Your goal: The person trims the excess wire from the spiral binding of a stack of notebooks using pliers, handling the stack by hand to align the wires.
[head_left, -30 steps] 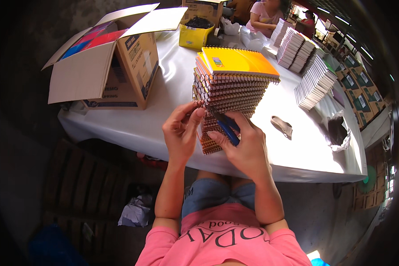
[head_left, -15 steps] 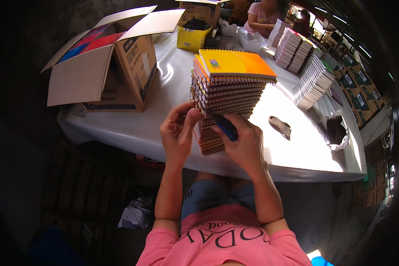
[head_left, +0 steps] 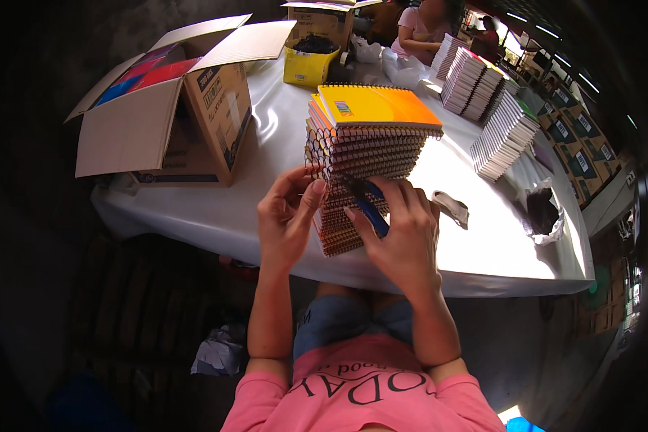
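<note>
A tall stack of wire-bound notebooks (head_left: 374, 147) stands in front of me near the table's edge, its coils facing me. The topmost notebook (head_left: 385, 106) has a yellow and orange cover. My left hand (head_left: 286, 209) is at the stack's left side, thumb and bent fingers closed on the coil end of a notebook partway down. Blue-handled pliers (head_left: 371, 213) are in my right hand (head_left: 405, 234), their handles apart. The dark jaws point at the coils beside my left fingertips; exactly what they touch is too small to tell.
An open cardboard box (head_left: 219, 119) of colourful items stands left. Behind the stack is a yellow container (head_left: 311, 66) with dark contents. More notebook stacks (head_left: 504, 137), a beige band (head_left: 451, 207) and a plastic bag (head_left: 543, 212) lie right. A person (head_left: 419, 32) sits across the table (head_left: 194, 223).
The pliers' handles have spread apart and the fingers of my right hand have loosened around them. My left hand keeps its place at the coils. The whole view has shifted slightly.
</note>
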The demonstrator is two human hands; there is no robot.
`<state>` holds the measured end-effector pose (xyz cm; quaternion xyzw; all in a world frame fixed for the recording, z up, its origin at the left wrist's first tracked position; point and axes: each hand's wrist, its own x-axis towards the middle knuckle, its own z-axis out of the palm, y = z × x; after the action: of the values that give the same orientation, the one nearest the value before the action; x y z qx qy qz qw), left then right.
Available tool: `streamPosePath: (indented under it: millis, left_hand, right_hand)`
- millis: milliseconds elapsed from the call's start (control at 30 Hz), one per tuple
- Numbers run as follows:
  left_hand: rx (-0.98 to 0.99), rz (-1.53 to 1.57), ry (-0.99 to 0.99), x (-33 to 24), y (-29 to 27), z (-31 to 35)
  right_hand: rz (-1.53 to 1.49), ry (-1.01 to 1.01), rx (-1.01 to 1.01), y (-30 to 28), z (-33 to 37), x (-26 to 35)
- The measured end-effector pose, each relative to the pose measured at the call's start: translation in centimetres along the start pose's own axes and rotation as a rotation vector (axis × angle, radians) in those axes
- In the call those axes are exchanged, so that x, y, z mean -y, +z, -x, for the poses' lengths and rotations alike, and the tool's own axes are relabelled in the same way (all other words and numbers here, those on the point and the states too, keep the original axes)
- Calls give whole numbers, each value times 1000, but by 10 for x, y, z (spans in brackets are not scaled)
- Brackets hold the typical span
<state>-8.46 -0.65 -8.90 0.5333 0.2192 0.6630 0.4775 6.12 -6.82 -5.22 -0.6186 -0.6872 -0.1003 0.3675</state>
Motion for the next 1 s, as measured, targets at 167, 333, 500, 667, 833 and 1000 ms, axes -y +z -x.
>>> streamPosePath:
  millis: [167,333,500,667,833,1000]
  left_hand:
    - [31,-22,10,2,-3,0]
    - [17,-9,6,-1,-2,1]
    - [-59,-55,-5,-3,1,4]
    - [-254,-97,-77,3,-45,27]
    - [-519,-325,-405,79,-158,126]
    - [-590,-560,-828,181,-303,323]
  right_hand:
    - [-59,9,25,0,-2,5]
    - [-186,1,46,14,-4,-5]
    - [-256,18,106,14,-4,-12]
    - [-356,29,147,5,-1,-19]
    - [-386,-9,89,-12,11,-33]
    - [-366,-5,128,2,15,-46]
